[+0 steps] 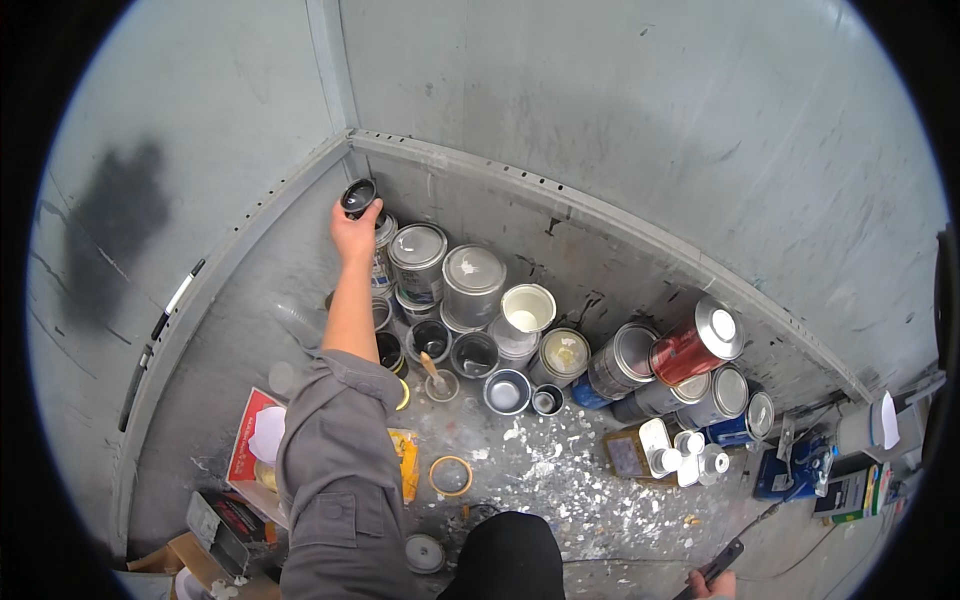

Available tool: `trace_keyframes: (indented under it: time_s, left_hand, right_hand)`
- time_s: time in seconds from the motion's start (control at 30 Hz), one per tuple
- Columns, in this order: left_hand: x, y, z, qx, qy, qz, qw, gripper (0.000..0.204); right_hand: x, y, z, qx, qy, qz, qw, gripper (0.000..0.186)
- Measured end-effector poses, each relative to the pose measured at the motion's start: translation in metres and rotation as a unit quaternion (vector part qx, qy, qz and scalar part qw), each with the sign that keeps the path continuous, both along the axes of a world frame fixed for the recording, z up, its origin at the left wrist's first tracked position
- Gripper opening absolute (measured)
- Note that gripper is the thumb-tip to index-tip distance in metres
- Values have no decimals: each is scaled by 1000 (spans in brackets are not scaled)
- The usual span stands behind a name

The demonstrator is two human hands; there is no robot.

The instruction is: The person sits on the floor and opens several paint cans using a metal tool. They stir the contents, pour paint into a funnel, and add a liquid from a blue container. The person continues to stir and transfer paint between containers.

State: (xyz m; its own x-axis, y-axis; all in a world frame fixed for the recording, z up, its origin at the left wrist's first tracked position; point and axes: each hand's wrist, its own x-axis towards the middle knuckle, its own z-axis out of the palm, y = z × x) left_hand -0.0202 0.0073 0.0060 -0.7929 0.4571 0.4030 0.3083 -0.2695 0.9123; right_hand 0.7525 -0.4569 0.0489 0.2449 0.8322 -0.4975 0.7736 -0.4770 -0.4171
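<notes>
My left hand (355, 232), at the end of a grey sleeve, reaches up to the corner of the walls. Its fingers wrap round a small dark open can (357, 196) with a shiny dark inside. That can is above a row of paint cans, close to the lidded silver can (420, 248). At the lower right edge, my right hand (712, 585) grips a black-handled tool (722, 562). The working end of this tool cannot be made out, and much of the hand is cut off by the frame.
Open pots stand before the row, one with a wooden-handled brush (428, 365). A red can (698, 342) lies tilted across others. White bottles (690, 455), a tape ring (451, 476) and a red box (252, 445) sit on the paint-flaked floor. Markers (178, 298) cling to the left wall.
</notes>
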Motion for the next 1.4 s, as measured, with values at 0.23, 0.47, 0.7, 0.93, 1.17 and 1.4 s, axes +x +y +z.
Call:
trace_keyframes:
  time_s: [0.23, 0.47, 0.7, 0.93, 1.17, 1.4]
  left_hand:
    - [-36, 2, -33, -124, -20, -64, 990, 52]
    - [-9, -33, -35, -191, 120, 105, 969, 33]
    - [46, -41, 19, -327, 421, -184, 826, 50]
    - [49, -6, 29, -531, 378, -244, 718, 82]
    - [62, 1, 15, -502, 458, -194, 707, 68]
    - [79, -52, 11, -257, 462, -103, 843, 45]
  right_hand:
    - [-42, 20, 49, -102, -134, 54, 984, 46]
    - [-39, 25, 44, -49, -67, 85, 993, 44]
    - [-38, 31, 39, -25, -47, 158, 986, 43]
    - [-32, 23, 41, -75, -78, 118, 987, 45]
    - [-9, 8, 9, 156, -37, 198, 967, 18]
    - [-42, 32, 22, 155, 1, 218, 964, 18]
